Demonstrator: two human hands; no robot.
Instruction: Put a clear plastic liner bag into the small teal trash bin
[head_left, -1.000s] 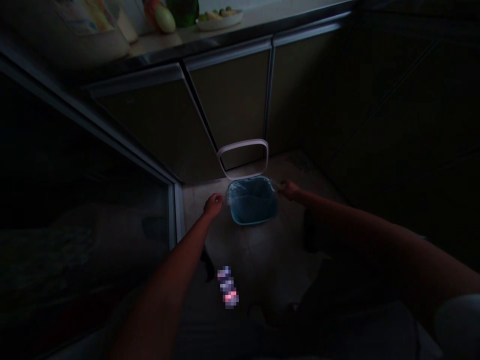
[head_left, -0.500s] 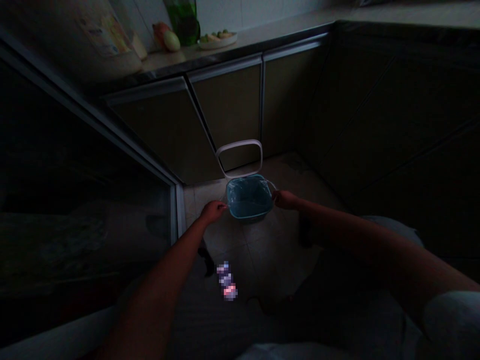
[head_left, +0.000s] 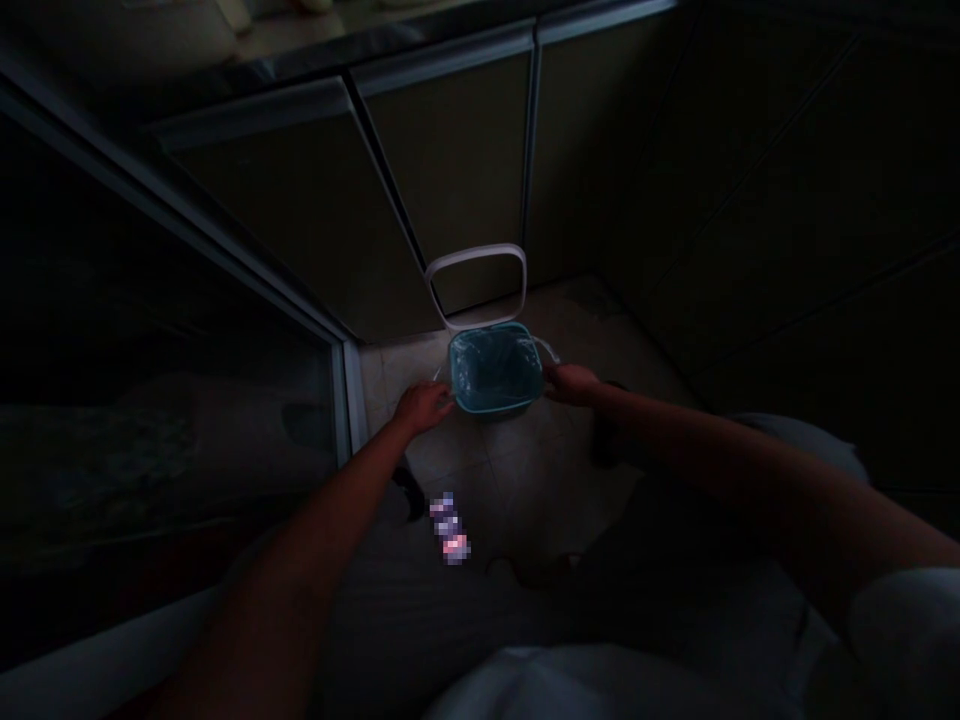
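Note:
A blue plastic waste bin [head_left: 495, 370] stands on the floor, lined with a clear plastic bag [head_left: 480, 365]. Its white rectangular lid frame [head_left: 476, 252] stands raised behind it. My left hand [head_left: 424, 405] is at the bin's near left side, pinching a thin strip of the bag's edge. My right hand [head_left: 571, 384] is at the right side, and a thin plastic strip runs from its fingers to the bin's rim. Both arms reach forward from the bottom of the view.
Dark cabinet doors [head_left: 450, 170] rise behind the bin, under a countertop edge [head_left: 300, 60]. A metal-framed glass panel [head_left: 343, 400] runs along the left. A pixelated patch [head_left: 450, 527] lies below the bin, over the dim tiled floor [head_left: 525, 480].
The view has tilted downward, moving the counter and its items almost out of the top of the frame. My hands have drawn closer to the bin's sides.

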